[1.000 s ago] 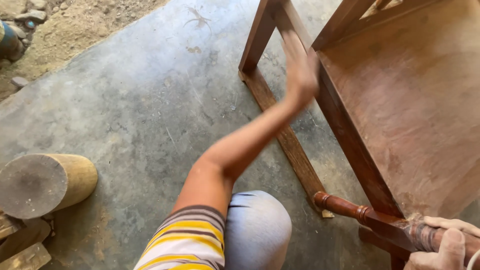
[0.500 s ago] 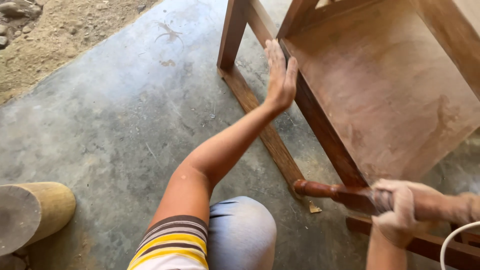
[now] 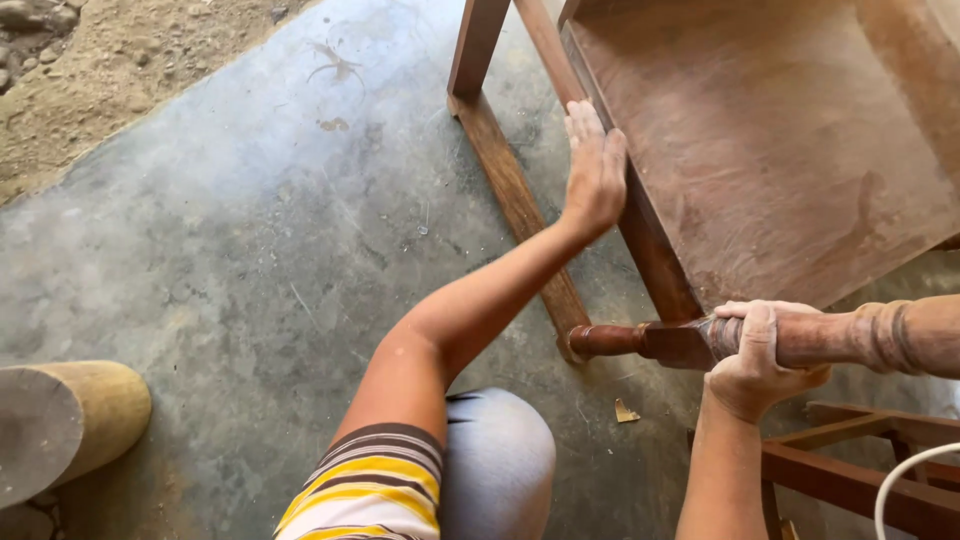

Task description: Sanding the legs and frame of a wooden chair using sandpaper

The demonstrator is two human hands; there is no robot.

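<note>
Our left hand lies open and flat on the wooden frame at upper centre; our right hand wraps the turned leg at lower right.

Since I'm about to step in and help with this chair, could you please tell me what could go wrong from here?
1. The left hand only presses flat on the seat rail of the tipped wooden chair; it might slide on the dusty concrete floor.
2. The right hand grips the turned chair leg bare, so rubbing could bring splinters or abrasion.
3. The white cable loops near the lower wooden frame and could snag.
</note>
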